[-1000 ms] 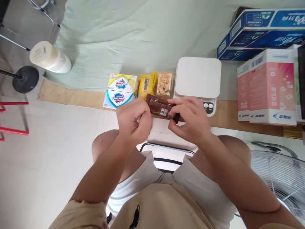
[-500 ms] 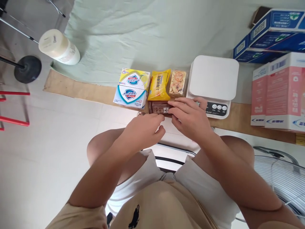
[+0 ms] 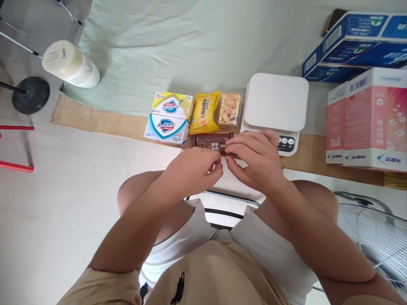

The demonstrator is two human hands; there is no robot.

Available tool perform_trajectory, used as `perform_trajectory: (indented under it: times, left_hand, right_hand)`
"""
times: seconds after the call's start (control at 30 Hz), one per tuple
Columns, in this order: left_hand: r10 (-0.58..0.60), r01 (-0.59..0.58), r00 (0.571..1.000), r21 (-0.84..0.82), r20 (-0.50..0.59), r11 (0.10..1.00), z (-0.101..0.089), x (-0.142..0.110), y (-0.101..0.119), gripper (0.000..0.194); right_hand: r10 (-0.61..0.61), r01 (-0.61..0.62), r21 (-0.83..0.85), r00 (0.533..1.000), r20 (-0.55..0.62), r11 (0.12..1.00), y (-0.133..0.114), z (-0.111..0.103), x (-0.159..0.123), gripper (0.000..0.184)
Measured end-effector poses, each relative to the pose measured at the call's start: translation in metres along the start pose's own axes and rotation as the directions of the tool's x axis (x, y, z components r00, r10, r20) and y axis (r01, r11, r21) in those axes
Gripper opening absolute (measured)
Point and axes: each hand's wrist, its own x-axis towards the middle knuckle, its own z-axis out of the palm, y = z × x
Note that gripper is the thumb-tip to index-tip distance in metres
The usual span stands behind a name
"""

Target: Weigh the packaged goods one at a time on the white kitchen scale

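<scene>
A brown snack packet (image 3: 210, 140) lies flat on the wooden board (image 3: 95, 121), just in front of a yellow packet (image 3: 203, 112) and a biscuit packet (image 3: 229, 109). My right hand (image 3: 254, 159) pinches the brown packet's right end with its fingertips. My left hand (image 3: 192, 169) sits just below the packet with its fingers curled in, and nothing shows in them. Two stacked soap boxes (image 3: 168, 116) stand to the left of the packets. A white kitchen scale (image 3: 276, 101) stands to their right, behind my right hand.
Pink and white cartons (image 3: 369, 116) and blue cartons (image 3: 352, 38) fill the right side. A white bottle (image 3: 68, 63) lies at the far left on a pale green cloth (image 3: 190, 42). A fan grille (image 3: 372, 237) is at lower right, a red frame (image 3: 15, 167) at the left edge.
The brown packet, held tilted in the air between both hands, has come down flat onto the board in front of the yellow packet. My left hand let go and drew back.
</scene>
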Motion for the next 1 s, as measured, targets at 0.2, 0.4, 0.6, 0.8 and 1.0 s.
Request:
perform_trajectory:
  times: [0.2, 0.4, 0.6, 0.8, 1.0]
  left_hand:
    - [0.296, -0.318, 0.946, -0.184, -0.135, 0.93, 0.017, 0.025, 0.041, 0.027]
    - [0.441, -0.521, 0.852, -0.379, -0.282, 0.764, 0.058, 0.064, 0.09, 0.018]
    - [0.282, -0.332, 0.941, -0.679, -0.188, 0.654, 0.096, 0.101, 0.139, 0.032]
    - [0.058, -0.126, 0.992, -0.792, -0.113, 0.597, 0.102, 0.121, 0.172, 0.049]
    - [0.054, -0.134, 0.991, -0.799, -0.126, 0.586, 0.105, 0.127, 0.176, 0.048]
  right_hand:
    - [0.103, -0.102, 0.012, 0.972, -0.212, 0.995, 0.012, -0.034, -0.013, 0.009]
    - [0.186, -0.197, 0.013, 0.9, -0.394, 0.98, 0.027, -0.078, -0.037, 0.018]
    - [0.306, -0.338, 0.03, 0.808, -0.503, 0.941, 0.04, -0.115, -0.061, 0.01]
    - [0.43, -0.447, 0.085, 0.766, -0.478, 0.89, 0.05, -0.133, -0.079, 0.011]
    - [0.445, -0.459, 0.103, 0.745, -0.497, 0.883, 0.057, -0.139, -0.083, 0.017]
